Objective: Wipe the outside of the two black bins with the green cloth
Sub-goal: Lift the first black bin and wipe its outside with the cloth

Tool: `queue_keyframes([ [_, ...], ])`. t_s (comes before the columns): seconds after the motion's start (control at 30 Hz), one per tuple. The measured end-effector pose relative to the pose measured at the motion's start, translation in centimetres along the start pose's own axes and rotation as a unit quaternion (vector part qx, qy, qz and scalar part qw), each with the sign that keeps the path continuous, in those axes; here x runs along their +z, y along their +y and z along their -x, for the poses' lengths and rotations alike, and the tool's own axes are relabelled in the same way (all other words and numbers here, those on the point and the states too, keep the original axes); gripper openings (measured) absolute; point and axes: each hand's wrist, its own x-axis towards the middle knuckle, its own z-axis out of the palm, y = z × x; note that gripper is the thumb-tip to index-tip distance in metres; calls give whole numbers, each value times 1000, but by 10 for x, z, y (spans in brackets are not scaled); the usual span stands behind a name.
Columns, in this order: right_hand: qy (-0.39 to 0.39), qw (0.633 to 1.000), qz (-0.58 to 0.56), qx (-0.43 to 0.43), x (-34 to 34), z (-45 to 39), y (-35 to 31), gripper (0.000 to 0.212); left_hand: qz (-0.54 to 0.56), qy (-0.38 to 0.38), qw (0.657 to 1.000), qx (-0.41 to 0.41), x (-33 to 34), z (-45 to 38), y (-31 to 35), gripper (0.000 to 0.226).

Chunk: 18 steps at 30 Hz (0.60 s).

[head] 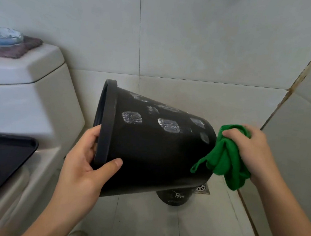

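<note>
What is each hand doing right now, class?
Left hand: grips the rim of the tilted black bin.
Right hand: holds the green cloth at the bin's base.

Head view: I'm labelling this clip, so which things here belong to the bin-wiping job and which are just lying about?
Part of the job:
- black bin, gripped at the rim by the left hand
- green cloth, bunched in the right hand
- second black bin, mostly hidden below

Lying about:
- toilet
- grey rag
- floor drain
</note>
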Motion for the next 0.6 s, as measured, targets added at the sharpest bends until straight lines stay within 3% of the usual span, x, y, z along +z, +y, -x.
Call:
queue_keyframes([
  [0.07, -13, 999, 41, 9, 4, 3, 2, 35, 3, 27, 1000, -2, -2, -1, 2, 67],
  [0.17, -1, 1000, 26, -5, 11, 4, 6, 25, 5, 41, 999, 3, -3, -1, 4, 67],
  [0.33, -6, 995, -94, 14, 20, 3, 5, 15, 14, 44, 999, -10, -6, -1, 5, 62],
  [0.47, -30, 995, -89, -25, 22, 4, -1, 31, 12, 47, 999, -10, -10, -1, 7, 63],
  [0.6, -39, 995, -70, -60, 24, 7, -1, 26, 15, 38, 999, -17, -10, 1, 10, 67],
])
